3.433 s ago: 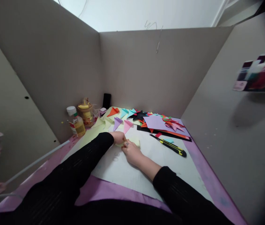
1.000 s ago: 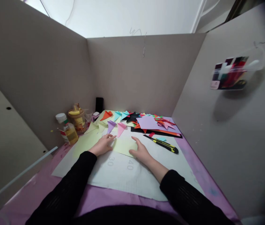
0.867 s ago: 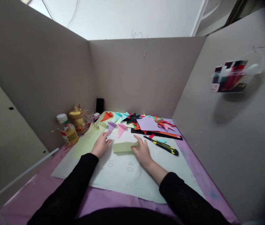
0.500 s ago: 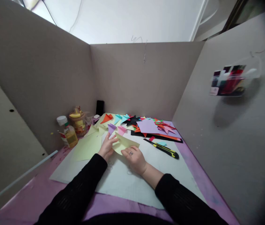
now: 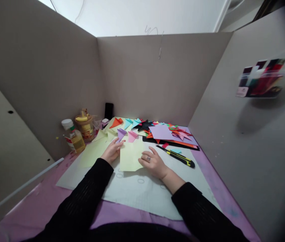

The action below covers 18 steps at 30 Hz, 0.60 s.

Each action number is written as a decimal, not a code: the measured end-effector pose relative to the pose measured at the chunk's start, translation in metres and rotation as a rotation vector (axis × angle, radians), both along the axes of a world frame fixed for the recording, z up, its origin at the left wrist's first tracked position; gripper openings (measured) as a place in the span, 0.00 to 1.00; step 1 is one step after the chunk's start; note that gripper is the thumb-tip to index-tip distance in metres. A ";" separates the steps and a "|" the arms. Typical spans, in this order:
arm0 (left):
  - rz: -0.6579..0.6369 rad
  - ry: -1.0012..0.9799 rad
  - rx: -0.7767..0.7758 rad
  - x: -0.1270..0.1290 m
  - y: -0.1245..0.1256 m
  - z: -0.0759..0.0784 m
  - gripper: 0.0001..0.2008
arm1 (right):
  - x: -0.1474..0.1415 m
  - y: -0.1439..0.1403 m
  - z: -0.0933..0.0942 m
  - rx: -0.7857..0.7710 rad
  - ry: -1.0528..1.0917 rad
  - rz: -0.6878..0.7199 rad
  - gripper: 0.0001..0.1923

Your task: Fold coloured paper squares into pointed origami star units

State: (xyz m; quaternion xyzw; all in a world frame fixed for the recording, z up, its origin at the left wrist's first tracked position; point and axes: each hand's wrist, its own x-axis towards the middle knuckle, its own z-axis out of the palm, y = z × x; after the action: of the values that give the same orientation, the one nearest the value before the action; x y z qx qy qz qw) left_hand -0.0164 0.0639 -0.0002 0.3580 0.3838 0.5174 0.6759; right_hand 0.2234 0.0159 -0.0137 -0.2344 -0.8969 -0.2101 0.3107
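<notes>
Far on the left, by the grey wall, stand a small bottle (image 5: pixel 73 137) with a white cap and a brown jar (image 5: pixel 84 127) with a yellow lid. A big pale yellow sheet (image 5: pixel 93 153) lies flat just near them.

The left hand (image 5: pixel 111 153) rests flat on the white mat (image 5: pixel 142 188). Its fingers are spread a little and touch the left edge of the pale yellow paper (image 5: pixel 130 157). They press down and do not pinch anything.

The pale yellow paper is in the middle of the mat, between the two hands. Half a second ago it was lifted up and bent in the hands. Now it lies open and flat again, so a fold looks done or opened out, and the paper sits ready for more folding.

The right hand (image 5: pixel 154 163) lies on the right edge of the paper. It wears a ring. Its fingers are a bit curled and apart, holding the paper down, not gripping it.

Farther right is a black and yellow knife (image 5: pixel 180 157). Behind it, at the far side, is a pile of coloured paper (image 5: pixel 167 132) and folded triangles (image 5: pixel 126 129).
</notes>
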 end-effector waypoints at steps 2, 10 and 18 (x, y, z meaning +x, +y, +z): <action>-0.095 0.055 -0.011 0.001 -0.004 -0.003 0.46 | -0.005 -0.001 -0.003 0.019 -0.042 -0.029 0.10; -0.066 0.411 0.256 0.009 -0.013 -0.006 0.37 | -0.014 0.000 -0.015 -0.214 -0.147 -0.091 0.13; -0.149 1.318 1.132 0.010 -0.036 -0.001 0.17 | -0.027 0.002 -0.013 -0.584 -0.101 -0.041 0.21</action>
State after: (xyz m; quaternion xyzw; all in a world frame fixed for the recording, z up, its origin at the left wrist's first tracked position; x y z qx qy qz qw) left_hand -0.0068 0.0284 -0.0015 0.8907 0.3575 0.2722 0.0689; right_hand 0.1967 0.0175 -0.0262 -0.3214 -0.9287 0.0393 0.1808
